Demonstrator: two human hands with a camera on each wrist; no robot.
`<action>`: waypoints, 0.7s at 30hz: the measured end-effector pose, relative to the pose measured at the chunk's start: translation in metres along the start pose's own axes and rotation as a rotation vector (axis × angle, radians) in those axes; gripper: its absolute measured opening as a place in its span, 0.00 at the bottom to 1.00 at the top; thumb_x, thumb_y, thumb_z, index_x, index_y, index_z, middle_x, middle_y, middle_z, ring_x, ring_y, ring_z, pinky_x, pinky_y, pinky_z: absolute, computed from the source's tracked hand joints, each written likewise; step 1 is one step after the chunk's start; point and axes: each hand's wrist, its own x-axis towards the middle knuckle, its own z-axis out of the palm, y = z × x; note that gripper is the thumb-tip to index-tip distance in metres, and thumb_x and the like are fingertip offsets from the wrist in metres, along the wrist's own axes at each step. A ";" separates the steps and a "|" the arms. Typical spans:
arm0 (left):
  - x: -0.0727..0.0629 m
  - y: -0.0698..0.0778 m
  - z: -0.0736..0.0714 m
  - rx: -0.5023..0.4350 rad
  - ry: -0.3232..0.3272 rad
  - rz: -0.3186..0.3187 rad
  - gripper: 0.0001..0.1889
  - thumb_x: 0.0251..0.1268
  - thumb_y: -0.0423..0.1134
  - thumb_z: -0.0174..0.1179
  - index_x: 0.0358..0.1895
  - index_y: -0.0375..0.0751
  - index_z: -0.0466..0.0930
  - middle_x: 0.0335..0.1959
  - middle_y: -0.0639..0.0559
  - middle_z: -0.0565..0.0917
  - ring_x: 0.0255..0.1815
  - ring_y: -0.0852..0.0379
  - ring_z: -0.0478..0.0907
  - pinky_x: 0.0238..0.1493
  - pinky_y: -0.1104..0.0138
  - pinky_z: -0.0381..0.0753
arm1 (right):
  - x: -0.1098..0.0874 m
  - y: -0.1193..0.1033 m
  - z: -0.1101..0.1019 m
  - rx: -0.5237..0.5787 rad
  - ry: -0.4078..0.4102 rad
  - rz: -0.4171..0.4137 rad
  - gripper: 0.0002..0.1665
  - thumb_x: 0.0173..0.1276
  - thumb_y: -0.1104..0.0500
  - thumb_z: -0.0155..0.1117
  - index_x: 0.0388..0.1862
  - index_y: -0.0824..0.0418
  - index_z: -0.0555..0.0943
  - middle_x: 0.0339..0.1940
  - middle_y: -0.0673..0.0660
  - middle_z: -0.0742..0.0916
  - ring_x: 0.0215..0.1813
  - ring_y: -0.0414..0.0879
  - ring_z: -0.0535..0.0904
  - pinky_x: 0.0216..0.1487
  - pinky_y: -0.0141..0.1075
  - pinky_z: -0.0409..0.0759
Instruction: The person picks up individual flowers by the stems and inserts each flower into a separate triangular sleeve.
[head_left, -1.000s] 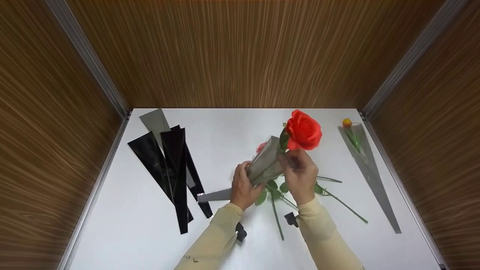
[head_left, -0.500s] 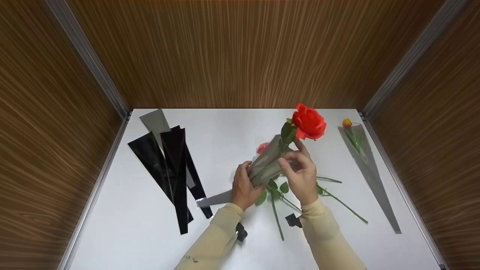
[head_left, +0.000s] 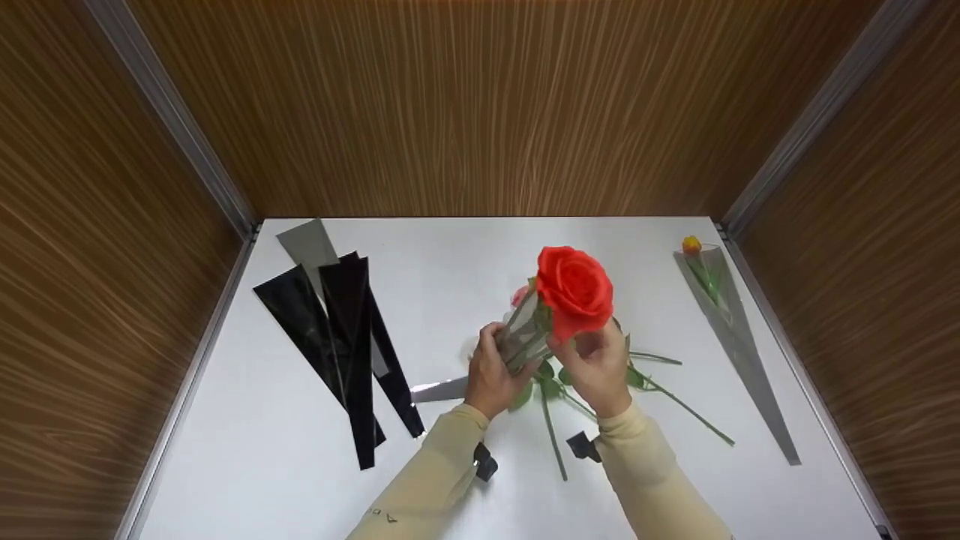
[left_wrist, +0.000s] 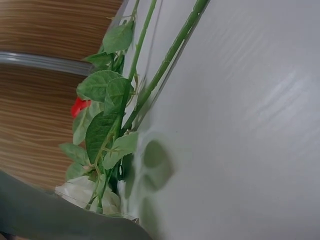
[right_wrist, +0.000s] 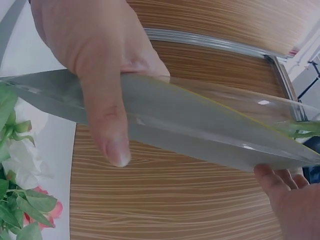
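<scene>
In the head view my left hand (head_left: 496, 379) grips a grey see-through flower sleeve (head_left: 523, 330) around its middle. Its thumb (right_wrist: 107, 130) lies across the front of the sleeve in the right wrist view. A large red rose (head_left: 576, 291) rises from the sleeve's mouth, tilted toward the camera, with a green stem (right_wrist: 304, 129) visible inside the clear film. My right hand (head_left: 598, 367) is just below the bloom, fingers curled at the sleeve's rim; the bloom partly hides them. In the left wrist view the sleeve (left_wrist: 65, 217) crosses the lower left corner.
Under the hands lie stems (head_left: 553, 431) and leaves, with a pink rose (head_left: 518, 296) behind the sleeve. Black sleeves (head_left: 346, 322) and a grey one (head_left: 309, 244) overlap at left. A sleeved yellow-orange tulip (head_left: 691, 245) lies at right. Wood-grain walls (head_left: 480, 112) enclose the table.
The red rose rose slightly, then swung left and down toward the camera. My right hand loosened its fingers half a second ago and has curled them again below the bloom. The left hand keeps its hold.
</scene>
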 end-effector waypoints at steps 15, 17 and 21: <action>0.002 0.009 -0.002 0.007 0.062 0.024 0.39 0.50 0.55 0.72 0.57 0.40 0.58 0.47 0.46 0.78 0.50 0.52 0.79 0.50 0.59 0.78 | 0.001 -0.008 0.007 -0.034 0.099 0.012 0.36 0.55 0.81 0.63 0.64 0.70 0.68 0.56 0.62 0.81 0.57 0.54 0.77 0.60 0.41 0.73; 0.002 0.010 -0.002 0.016 0.068 0.025 0.39 0.50 0.56 0.71 0.56 0.40 0.58 0.47 0.47 0.77 0.50 0.53 0.79 0.50 0.60 0.79 | 0.000 -0.004 0.006 -0.016 0.141 0.019 0.36 0.57 0.82 0.58 0.66 0.68 0.67 0.59 0.63 0.80 0.61 0.56 0.74 0.63 0.44 0.70; 0.001 0.010 -0.001 0.019 0.063 0.009 0.39 0.51 0.58 0.70 0.57 0.42 0.58 0.47 0.48 0.77 0.50 0.53 0.79 0.50 0.60 0.79 | -0.002 0.000 0.005 -0.036 0.286 0.063 0.29 0.61 0.80 0.56 0.60 0.63 0.74 0.54 0.58 0.83 0.57 0.50 0.76 0.59 0.39 0.72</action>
